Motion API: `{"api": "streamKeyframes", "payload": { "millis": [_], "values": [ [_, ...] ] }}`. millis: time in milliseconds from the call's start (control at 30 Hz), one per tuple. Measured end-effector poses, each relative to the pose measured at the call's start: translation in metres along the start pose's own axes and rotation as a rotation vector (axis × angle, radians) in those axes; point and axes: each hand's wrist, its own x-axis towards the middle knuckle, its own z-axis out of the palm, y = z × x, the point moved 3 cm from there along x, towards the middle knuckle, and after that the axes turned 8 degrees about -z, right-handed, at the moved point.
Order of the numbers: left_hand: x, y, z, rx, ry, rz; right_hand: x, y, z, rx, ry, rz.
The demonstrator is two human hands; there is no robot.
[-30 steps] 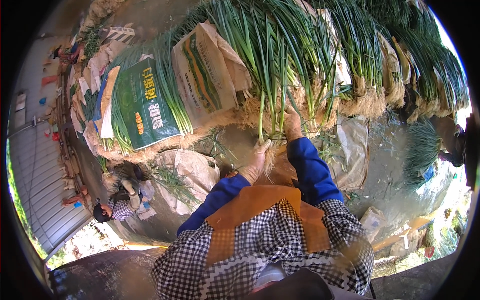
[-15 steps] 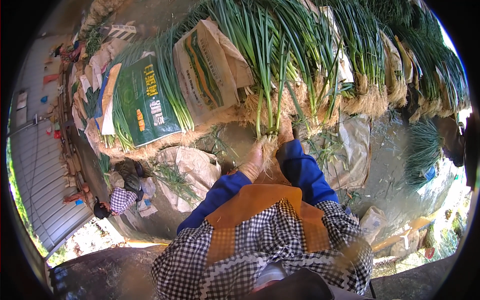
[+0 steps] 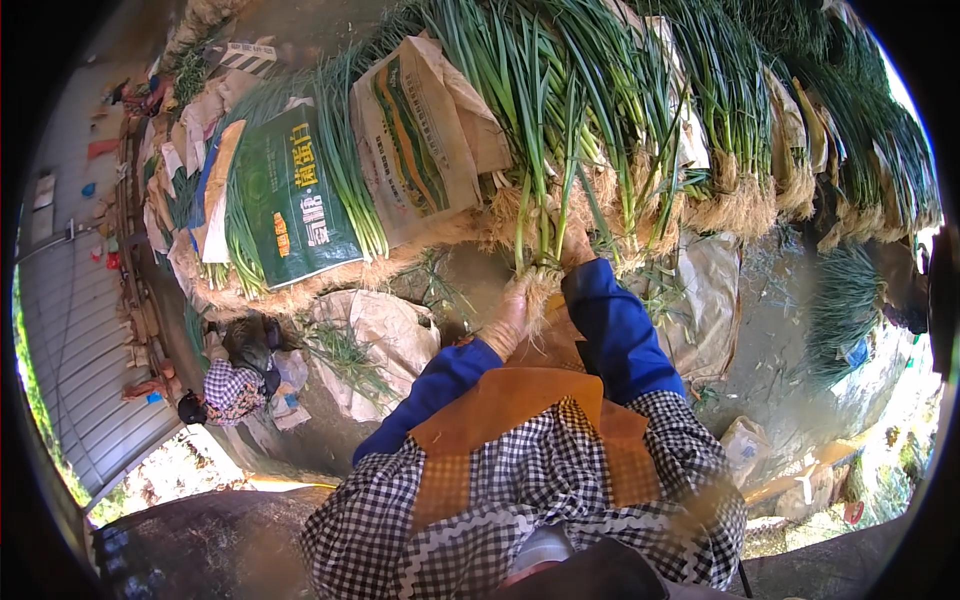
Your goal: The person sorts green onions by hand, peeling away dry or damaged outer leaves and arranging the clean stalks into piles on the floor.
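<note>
My left hand [image 3: 510, 310] is closed on the root end of a small bunch of green onions [image 3: 543, 222], at the point where the pale, stringy roots [image 3: 540, 292] hang down. The bunch is directly in front of me, roots toward my body, green tops pointing away and overlapping the row of onions [image 3: 720, 100] behind it. My right hand [image 3: 577, 247] is beside the stems, to the right of and slightly beyond the left. Its fingers are partly hidden there, and I cannot tell whether they grip the stems or only touch them.

Both my forearms are in blue sleeves [image 3: 622, 318], worn with a checked garment [image 3: 570, 470] and an orange-brown cloth [image 3: 510, 405] across the chest.

The row runs from left to right ahead of me, root ends on the near side. On its left part lie a green printed sheet [image 3: 290, 215] and, next to it, a beige sack [image 3: 412, 145]. On the ground [image 3: 790, 350], a pale sack [image 3: 375, 335] lies to my left and a pale sheet [image 3: 708, 305] to my right. A further heap of onions [image 3: 840, 310] lies at far right. At left, a co-worker [image 3: 238, 385] in a checked top is bent low.
</note>
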Motion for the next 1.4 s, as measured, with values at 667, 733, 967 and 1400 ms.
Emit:
{"api": "streamKeyframes", "payload": {
  "millis": [667, 733, 967, 1400],
  "values": [
    [0.029, 0.005, -0.013, 0.227, 0.101, 0.385, -0.089, -0.036, -0.030, -1.064, -0.313, -0.335],
    [0.028, 0.007, -0.013, 0.100, 0.044, 0.340, -0.080, -0.004, -0.026, -1.095, -0.340, -0.212],
    [0.022, 0.039, -0.009, 0.089, 0.159, 0.391, -0.171, -0.052, 0.018, -1.434, -0.702, -0.617],
    [0.042, 0.024, -0.035, 0.846, 0.075, 0.713, -0.057, -0.066, 0.054, -1.889, -0.480, -0.186]
  ]
}}
